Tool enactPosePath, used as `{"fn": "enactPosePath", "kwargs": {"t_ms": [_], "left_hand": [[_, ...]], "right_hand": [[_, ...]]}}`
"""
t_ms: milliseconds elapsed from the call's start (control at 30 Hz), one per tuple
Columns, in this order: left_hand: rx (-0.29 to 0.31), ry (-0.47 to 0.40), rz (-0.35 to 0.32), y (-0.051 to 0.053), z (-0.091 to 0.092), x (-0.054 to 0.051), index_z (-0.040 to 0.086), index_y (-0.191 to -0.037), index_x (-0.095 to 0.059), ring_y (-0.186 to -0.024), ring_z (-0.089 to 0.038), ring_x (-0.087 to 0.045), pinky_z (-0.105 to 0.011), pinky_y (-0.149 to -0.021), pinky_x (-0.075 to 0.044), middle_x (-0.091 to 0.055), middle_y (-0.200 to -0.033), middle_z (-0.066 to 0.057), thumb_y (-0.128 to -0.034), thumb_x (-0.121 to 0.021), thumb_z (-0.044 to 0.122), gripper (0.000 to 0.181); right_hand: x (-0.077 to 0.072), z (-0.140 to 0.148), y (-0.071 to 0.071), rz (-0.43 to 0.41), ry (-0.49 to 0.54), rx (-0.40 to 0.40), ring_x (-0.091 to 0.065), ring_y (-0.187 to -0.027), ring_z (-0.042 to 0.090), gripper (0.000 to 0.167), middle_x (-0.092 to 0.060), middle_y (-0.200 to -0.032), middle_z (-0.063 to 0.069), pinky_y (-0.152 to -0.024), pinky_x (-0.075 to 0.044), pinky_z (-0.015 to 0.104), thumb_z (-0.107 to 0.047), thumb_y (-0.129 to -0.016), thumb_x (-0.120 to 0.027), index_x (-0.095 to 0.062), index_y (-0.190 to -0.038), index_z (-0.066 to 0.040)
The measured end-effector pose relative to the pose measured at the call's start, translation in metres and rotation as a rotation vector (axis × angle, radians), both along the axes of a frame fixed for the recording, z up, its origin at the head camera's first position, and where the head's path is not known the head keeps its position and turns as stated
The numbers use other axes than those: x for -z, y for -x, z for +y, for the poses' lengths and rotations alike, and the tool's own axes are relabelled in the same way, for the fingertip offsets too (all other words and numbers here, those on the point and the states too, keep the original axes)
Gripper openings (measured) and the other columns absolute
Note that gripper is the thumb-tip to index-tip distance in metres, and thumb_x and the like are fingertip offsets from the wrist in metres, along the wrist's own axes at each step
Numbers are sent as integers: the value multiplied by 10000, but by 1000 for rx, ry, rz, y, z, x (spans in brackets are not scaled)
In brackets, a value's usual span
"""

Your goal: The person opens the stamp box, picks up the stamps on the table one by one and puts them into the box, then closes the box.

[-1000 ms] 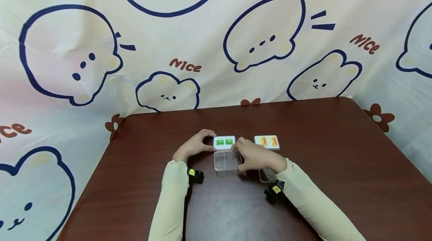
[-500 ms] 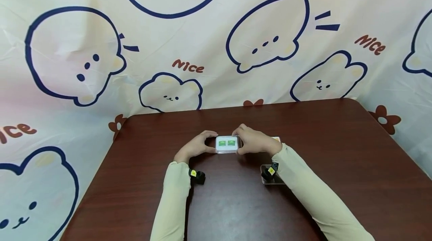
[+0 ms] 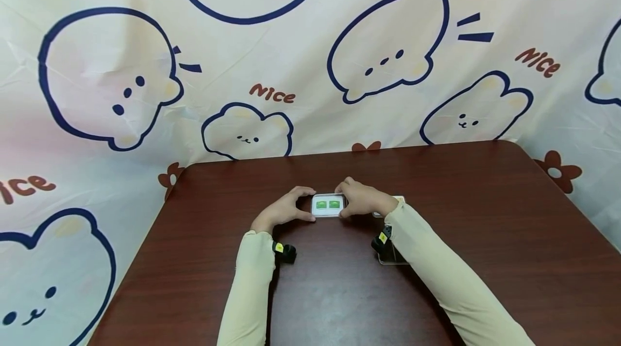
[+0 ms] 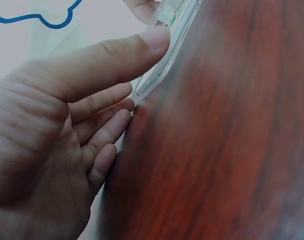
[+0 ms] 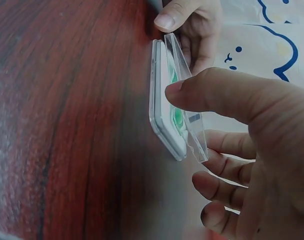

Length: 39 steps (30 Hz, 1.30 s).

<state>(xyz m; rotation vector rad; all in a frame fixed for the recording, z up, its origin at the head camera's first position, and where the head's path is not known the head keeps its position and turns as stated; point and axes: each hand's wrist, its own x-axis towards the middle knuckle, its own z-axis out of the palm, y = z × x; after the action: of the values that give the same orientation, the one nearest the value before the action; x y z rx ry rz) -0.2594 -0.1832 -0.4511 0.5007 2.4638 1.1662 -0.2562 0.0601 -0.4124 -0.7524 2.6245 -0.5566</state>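
Note:
A small flat white box [image 3: 327, 213] with two green pictures lies on the brown table between both hands. My left hand [image 3: 285, 211] holds its left end, thumb on the near side and fingers on the far side. The right hand [image 3: 363, 199] pinches a clear plastic lid [image 5: 197, 137] between thumb and fingers. In the right wrist view that lid stands slightly tilted over the box face, with a gap at the near end. My left thumb [image 4: 154, 40] overlaps the box edge in the left wrist view.
A second box [image 3: 400, 199] is mostly hidden behind the right forearm. Another clear lid [image 3: 394, 260] lies partly under the right wrist camera [image 3: 381, 239]. A cloth with cartoon drawings [image 3: 310, 66] hangs behind the table [image 3: 320, 292].
The right hand has carried the clear lid from the table in front of the box up onto the box, then tilted it closer. The left hand stays at the box's left end.

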Motion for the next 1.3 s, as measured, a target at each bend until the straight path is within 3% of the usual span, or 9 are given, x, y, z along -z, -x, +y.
{"fn": "enactPosePath", "kwargs": {"t_ms": [867,1300], "left_hand": [[-8,11,20,3,1,3,105,-1344,-533,-1377,-247,-372,-452,-1140,-289,-410,-1468,-68,-808,-778,149,591],[-1,44,23,2,0,1,94,-1392,-500,-1405,-229,-343,-436,-1147,-284,-387,-1502,-49,-825,-748,126,619]], "right_hand": [[14,-3,9,-8,12,3,-507,-970,190,587,-452,-1272,125,-859,-455,348,-273,-860,-715,-484,-1347,-39],[21,-7,12,-32,34,20,-509,-1012,207,603,-447,-1295,132,-908,-447,366,-288,-849,-733,-491,-1345,-43]]}}
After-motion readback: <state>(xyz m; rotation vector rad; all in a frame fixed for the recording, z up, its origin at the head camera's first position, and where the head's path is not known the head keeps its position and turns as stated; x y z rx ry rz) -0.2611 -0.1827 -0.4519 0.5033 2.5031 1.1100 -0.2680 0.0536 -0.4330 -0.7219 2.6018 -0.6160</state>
